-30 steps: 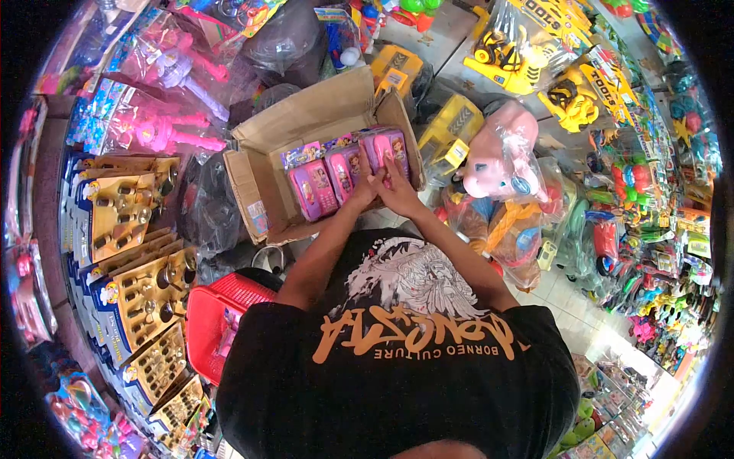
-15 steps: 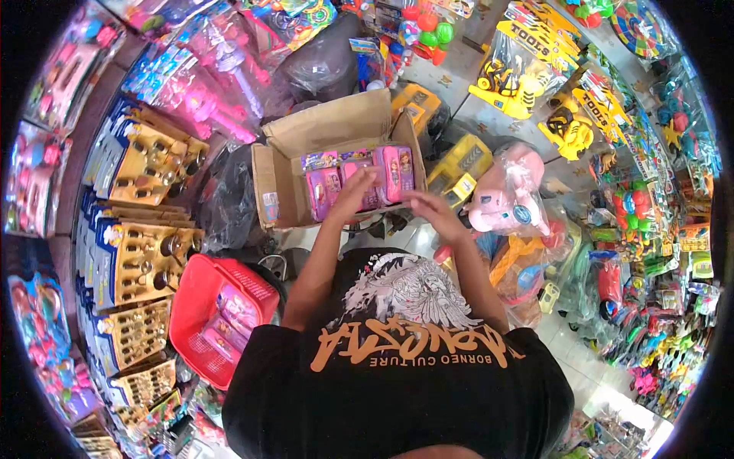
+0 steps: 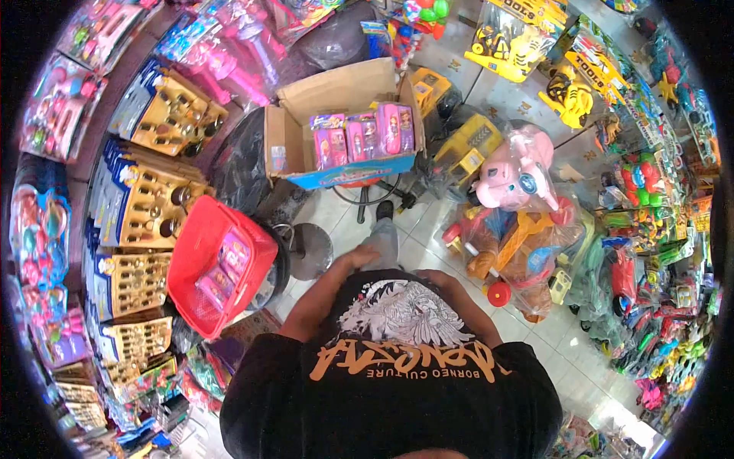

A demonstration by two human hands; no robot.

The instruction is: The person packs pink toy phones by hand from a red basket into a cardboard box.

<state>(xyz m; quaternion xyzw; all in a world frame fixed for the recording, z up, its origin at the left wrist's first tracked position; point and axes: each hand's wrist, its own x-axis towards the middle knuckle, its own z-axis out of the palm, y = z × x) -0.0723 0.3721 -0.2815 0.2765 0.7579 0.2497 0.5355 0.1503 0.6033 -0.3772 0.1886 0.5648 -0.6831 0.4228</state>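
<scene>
My left hand (image 3: 365,256) is low in front of my shirt, against the grey trouser leg (image 3: 388,243). Its fingers show only in part; they look loosely stretched, with nothing visible in them. The shirt hides my right hand; just the right forearm (image 3: 456,294) shows. Ahead of me stands an open cardboard box (image 3: 336,86) on a round stool. Several pink and purple packaged sets with cartoon figures (image 3: 362,138) stand upright inside it. At my left, a red plastic basket (image 3: 183,260) holds a few similar pink packages (image 3: 233,256).
Wooden-backed cards of small utensils (image 3: 149,199) line the left side. On the right are a bagged pink ride-on toy (image 3: 516,172), yellow toy vehicles (image 3: 470,149) and a bagged brown toy (image 3: 527,256). Yellow tool sets (image 3: 512,42) hang farther back. White floor tiles (image 3: 428,229) show between.
Both hands have left the box and drawn back toward my body. My view has shifted, and the box's blue front side and my foot now show.
</scene>
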